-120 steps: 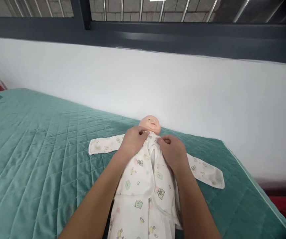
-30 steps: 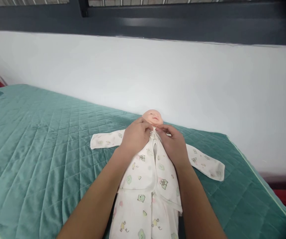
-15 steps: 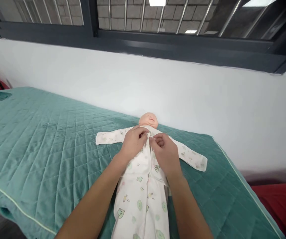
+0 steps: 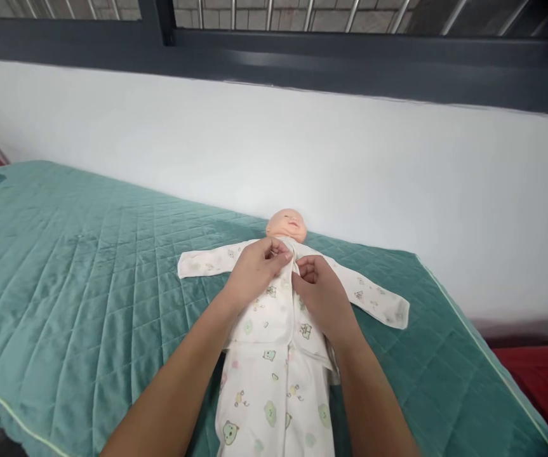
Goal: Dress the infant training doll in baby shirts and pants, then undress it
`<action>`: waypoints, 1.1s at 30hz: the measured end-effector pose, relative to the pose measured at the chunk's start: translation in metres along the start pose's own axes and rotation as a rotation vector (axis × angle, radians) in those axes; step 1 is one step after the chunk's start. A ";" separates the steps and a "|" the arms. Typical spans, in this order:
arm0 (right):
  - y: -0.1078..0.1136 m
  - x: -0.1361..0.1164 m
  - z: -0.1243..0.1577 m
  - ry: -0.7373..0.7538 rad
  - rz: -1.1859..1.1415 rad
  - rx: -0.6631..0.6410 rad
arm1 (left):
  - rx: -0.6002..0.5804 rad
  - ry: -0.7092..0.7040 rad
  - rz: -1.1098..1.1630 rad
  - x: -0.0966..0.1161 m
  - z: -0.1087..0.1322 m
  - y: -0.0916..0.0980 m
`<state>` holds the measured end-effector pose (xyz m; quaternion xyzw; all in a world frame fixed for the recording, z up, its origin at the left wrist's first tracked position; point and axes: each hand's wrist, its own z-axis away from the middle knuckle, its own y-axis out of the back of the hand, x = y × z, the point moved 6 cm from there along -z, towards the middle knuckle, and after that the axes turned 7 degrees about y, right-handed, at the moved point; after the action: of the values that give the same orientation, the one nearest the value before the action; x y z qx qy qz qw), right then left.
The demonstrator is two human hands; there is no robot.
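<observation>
Down we've slipped from right under the doll's head (image 4: 286,223): our left hand (image 4: 256,265) and right hand (image 4: 322,293) pinch the white top (image 4: 267,325), its front edges now closer together.

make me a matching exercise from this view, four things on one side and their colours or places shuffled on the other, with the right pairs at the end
Things
1. doll's head
2. long-sleeved top
3. quilted cover
4. window frame

Colours and places
A. green, with a pale line along its edge
B. dark, running above the white wall
C. white with small printed figures, the left hand and right hand at its front
D. pinkish, just beyond the collar

Right pairs: 1-D, 2-C, 3-A, 4-B
</observation>
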<state>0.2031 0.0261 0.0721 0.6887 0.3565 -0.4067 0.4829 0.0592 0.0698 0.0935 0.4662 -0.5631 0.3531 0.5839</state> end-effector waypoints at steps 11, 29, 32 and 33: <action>0.007 0.003 -0.001 -0.089 -0.241 -0.010 | 0.059 -0.047 -0.118 -0.003 -0.001 0.000; -0.002 -0.005 0.003 -0.021 -0.199 -0.020 | 0.087 0.000 -0.016 -0.015 -0.006 0.002; -0.003 -0.008 0.003 -0.009 -0.158 -0.036 | 0.095 0.010 0.005 -0.017 -0.007 0.002; -0.004 -0.009 0.003 -0.003 -0.147 -0.039 | 0.091 0.006 0.009 -0.017 -0.007 0.003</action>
<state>0.1952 0.0235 0.0786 0.6506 0.4133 -0.4347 0.4658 0.0569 0.0787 0.0778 0.4886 -0.5470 0.3824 0.5620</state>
